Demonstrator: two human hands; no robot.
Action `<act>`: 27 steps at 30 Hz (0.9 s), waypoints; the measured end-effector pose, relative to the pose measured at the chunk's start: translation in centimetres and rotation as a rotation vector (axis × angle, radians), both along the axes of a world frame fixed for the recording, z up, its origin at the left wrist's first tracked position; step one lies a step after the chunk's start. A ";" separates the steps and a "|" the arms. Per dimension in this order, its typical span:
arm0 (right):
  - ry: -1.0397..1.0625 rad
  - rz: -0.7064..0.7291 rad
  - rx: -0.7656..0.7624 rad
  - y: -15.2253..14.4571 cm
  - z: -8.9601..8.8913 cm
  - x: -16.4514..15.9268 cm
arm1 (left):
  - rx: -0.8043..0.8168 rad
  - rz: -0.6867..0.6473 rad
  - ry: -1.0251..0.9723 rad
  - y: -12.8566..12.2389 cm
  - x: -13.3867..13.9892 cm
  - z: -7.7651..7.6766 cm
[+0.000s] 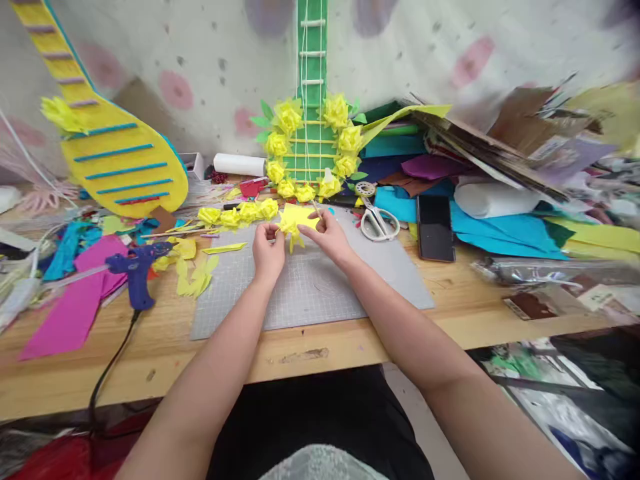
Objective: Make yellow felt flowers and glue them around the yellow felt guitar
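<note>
Over the grey cutting mat [320, 300], my left hand [269, 250] pinches the left side of a yellow paper flower [291, 231]. My right hand [327, 235] has thumb and fingers closed at the flower's right side, and a thin stick-like tip shows by its fingers. Behind the flower lies a flat yellow paper piece [300, 215]. A row of finished yellow paper flowers [240, 215] sits just left of my hands. Further back stands a green paper guitar [313, 143] ringed with similar yellow flowers and green leaves.
A blue glue gun [137, 270] stands at the left near pink paper [75, 310]. Scissors [379, 223] and a black phone [435, 228] lie to the right. A yellow guitar shape [125, 157] leans at the back left. Paper and cardboard [490, 157] pile up at the right.
</note>
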State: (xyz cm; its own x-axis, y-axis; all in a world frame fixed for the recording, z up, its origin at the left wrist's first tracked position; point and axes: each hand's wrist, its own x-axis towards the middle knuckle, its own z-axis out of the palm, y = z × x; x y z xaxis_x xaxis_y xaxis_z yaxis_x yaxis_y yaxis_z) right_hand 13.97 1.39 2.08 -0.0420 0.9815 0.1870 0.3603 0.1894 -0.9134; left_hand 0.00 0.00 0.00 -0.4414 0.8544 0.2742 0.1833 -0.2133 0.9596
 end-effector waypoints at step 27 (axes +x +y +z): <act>-0.360 -0.128 0.057 -1.2 0.4 -2.0 | -0.096 -0.044 -0.201 -0.1 1.4 -0.4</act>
